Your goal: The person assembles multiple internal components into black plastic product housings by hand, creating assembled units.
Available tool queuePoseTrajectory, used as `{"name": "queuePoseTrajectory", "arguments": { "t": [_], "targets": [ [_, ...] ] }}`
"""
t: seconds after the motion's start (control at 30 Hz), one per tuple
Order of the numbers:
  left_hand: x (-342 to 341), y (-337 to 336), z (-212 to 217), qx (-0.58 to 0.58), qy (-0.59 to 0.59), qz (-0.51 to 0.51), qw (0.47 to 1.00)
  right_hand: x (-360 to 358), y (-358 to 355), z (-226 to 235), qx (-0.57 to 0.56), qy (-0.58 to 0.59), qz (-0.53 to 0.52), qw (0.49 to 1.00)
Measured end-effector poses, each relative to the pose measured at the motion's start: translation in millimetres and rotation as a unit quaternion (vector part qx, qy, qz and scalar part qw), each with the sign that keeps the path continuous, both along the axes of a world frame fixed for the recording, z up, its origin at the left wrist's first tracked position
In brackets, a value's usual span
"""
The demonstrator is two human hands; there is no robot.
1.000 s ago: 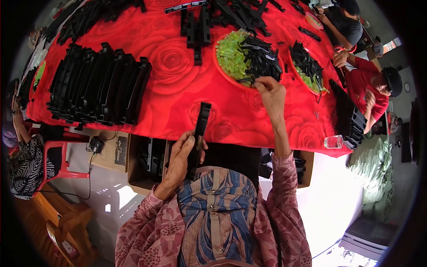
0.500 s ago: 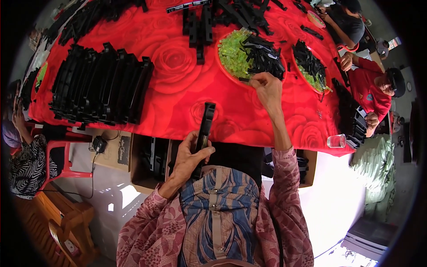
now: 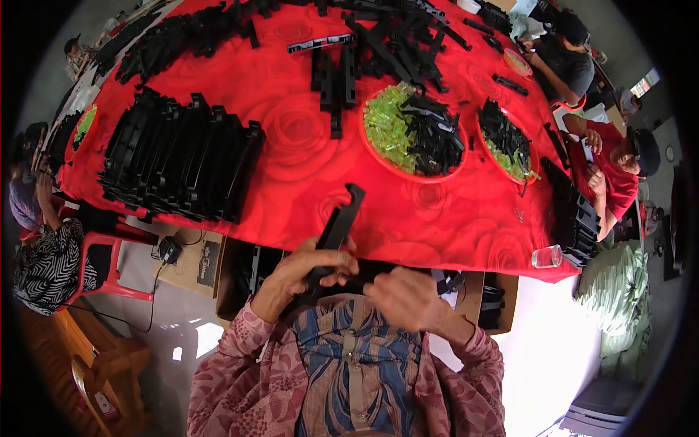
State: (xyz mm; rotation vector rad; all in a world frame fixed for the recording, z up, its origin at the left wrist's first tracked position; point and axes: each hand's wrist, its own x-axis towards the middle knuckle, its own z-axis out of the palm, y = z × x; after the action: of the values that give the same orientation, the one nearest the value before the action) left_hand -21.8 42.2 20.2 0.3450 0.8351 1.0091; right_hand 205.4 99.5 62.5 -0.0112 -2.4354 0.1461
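Note:
Upright and slightly tilted, a long black plastic part (image 3: 337, 231) with a hooked top end is held in my left hand (image 3: 300, 271), its fingers wrapped round the lower half. My right hand (image 3: 405, 297), smeared by motion, is closed just right of it. A dark small piece seems to stick out from its fingertips toward the part, but its shape is blurred. Beyond my hands on the table, an orange-rimmed bowl (image 3: 416, 178) holds clear yellow-green plastic pieces (image 3: 389, 125) and small black plastic pieces (image 3: 440, 143).
A row of stacked black parts (image 3: 182, 156) stands at the left of the red tablecloth (image 3: 291, 135). More black parts (image 3: 386, 51) lie heaped at the back. At the right are a second bowl (image 3: 534, 169), a glass (image 3: 547, 256) and a person in red (image 3: 619, 175). Cardboard boxes (image 3: 196, 266) sit below.
My right hand has left the bowl's near edge with a small black piece and come back to my left hand. The long part has tilted a little. The view has shifted slightly.

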Motion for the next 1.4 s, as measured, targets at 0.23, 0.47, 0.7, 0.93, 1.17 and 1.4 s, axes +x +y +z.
{"name": "queuePoseTrajectory", "arguments": {
  "t": [0.23, 0.47, 0.7, 0.93, 1.17, 1.4],
  "targets": [
    [-1.0, -18.8, -12.7, 0.049, 0.019, -0.056, 0.997, 3.4, -3.3, -12.8, 0.06, -0.034, 0.043, 0.997],
    [-2.7, -22.6, -5.7, 0.041, 0.019, -0.05, 0.998, 3.5, -0.4, -21.1, 0.088, -0.03, 0.021, 0.995],
    [5.6, -26.9, -5.2, 0.055, 0.098, -0.005, 0.994, -3.9, -4.6, -30.0, 0.004, -0.035, 0.002, 0.999],
    [40.1, -27.8, -12.6, 0.168, 0.413, 0.133, 0.885, -17.9, -21.6, -52.8, -0.552, 0.08, -0.206, 0.804],
    [56.0, -34.3, -22.8, 0.215, 0.501, 0.139, 0.827, -15.7, -25.6, -56.7, -0.54, 0.08, -0.267, 0.794],
    [55.6, -34.6, -25.1, 0.221, 0.513, 0.143, 0.817, -17.6, -26.6, -58.9, -0.511, 0.085, -0.273, 0.81]
  ]
}}
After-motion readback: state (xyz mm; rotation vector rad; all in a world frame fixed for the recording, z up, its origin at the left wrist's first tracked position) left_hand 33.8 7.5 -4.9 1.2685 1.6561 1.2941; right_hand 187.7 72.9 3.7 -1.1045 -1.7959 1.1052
